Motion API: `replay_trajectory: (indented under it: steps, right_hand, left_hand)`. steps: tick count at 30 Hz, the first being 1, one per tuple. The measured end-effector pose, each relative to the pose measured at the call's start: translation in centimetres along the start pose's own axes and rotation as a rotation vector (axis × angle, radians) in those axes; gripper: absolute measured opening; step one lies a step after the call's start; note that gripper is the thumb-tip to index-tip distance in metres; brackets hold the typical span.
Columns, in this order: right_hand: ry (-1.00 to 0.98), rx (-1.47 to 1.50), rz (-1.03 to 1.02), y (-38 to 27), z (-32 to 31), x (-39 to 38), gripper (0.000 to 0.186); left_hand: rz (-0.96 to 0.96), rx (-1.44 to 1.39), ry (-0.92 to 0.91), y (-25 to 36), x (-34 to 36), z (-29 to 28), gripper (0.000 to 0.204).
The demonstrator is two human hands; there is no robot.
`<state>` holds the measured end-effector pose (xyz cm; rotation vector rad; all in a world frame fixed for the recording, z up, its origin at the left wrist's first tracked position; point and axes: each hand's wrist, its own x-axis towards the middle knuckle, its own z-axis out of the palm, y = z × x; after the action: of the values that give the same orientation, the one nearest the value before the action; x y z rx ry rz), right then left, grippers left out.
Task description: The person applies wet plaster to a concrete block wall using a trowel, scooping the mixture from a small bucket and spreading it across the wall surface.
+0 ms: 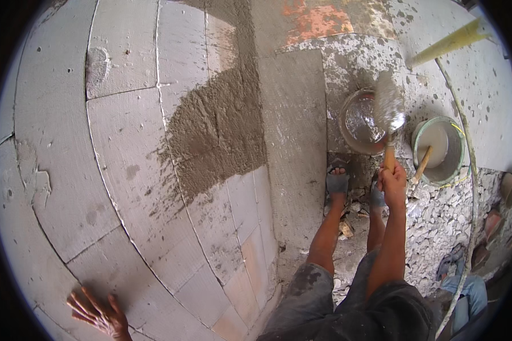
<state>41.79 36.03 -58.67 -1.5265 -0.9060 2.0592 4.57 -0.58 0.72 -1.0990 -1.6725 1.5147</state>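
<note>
My right hand (392, 182) is closed round the wooden handle of a trowel (388, 105). Its blade, smeared by motion and grey with mortar, is over the right side of a round basin (350, 140) that has a shiny wet inside. At the lower left my left hand (99, 315) rests with spread fingers against the grey block wall (136, 142). Wet mortar (216, 131) covers a rough patch of that wall, with splatters round its edges. Right of the basin is a green-rimmed bucket (441, 145) of cloudy grey liquid; another wooden handle (422, 163) leans on its near rim.
My sandalled feet stand near the basin, by broken rubble (438, 210). A long pale hose or pole (466, 142) runs down the right side. A yellowish pole (446, 42) slants at the upper right. Blue cloth, perhaps a person's trousers (469, 292), shows at the lower right.
</note>
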Motion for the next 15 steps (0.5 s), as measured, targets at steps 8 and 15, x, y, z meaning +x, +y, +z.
replay_trajectory:
  steps: [8,15]
  right_hand:
    - [0.713,-0.639,-0.422,4.9,25.6,13.9,0.023]
    - [-0.310,-0.072,-0.400,0.5,44.1,-4.0,0.023]
  left_hand:
    - [-0.031,-0.086,-0.090,-0.5,-0.4,0.7,0.087]
    - [-0.012,-0.055,-0.237,-1.5,-2.2,0.6,0.091]
